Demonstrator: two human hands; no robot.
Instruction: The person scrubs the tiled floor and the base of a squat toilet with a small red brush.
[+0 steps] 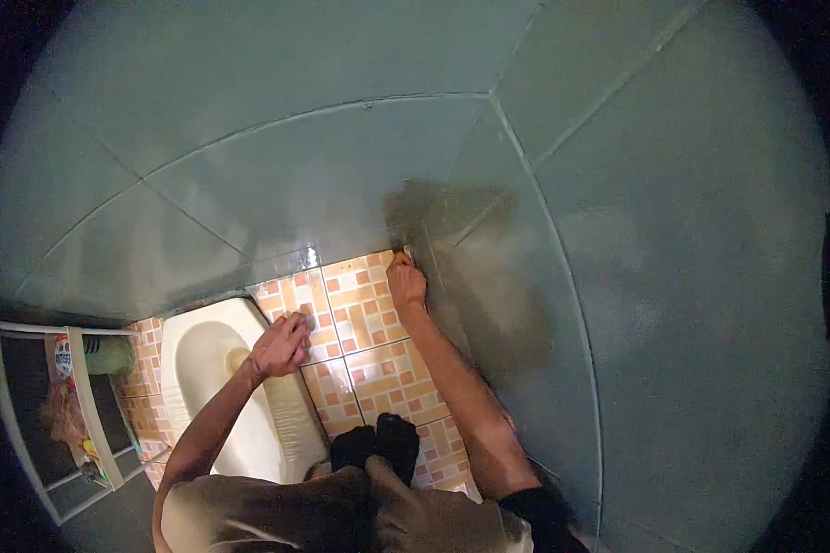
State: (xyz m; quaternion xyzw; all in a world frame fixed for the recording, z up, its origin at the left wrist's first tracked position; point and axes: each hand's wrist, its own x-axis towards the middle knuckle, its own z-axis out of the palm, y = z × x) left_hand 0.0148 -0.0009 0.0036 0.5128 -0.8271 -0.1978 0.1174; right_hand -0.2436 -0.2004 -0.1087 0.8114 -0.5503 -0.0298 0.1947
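Note:
My right hand [406, 283] reaches down into the floor corner where two grey-green walls meet. Its fingers are closed at the tile edge, and whatever they hold, if anything, is too small to make out. Beside the rim of a cream squat toilet [290, 415], my left hand [284, 347] hovers or rests with its fingers curled in; what may be inside them is hidden. Under both hands lies a floor of orange, yellow and white patterned tiles [371, 304]. Dark damp-looking patches [470, 217] mark the wall above the right hand.
A white rack [101, 405] at the far left holds a greenish container [109, 355], a white labelled package [63, 356] and a crumpled brownish bag [63, 413]. Close by, the right wall [692, 323] runs along my right arm. My dark-covered feet [378, 441] are on the tiles.

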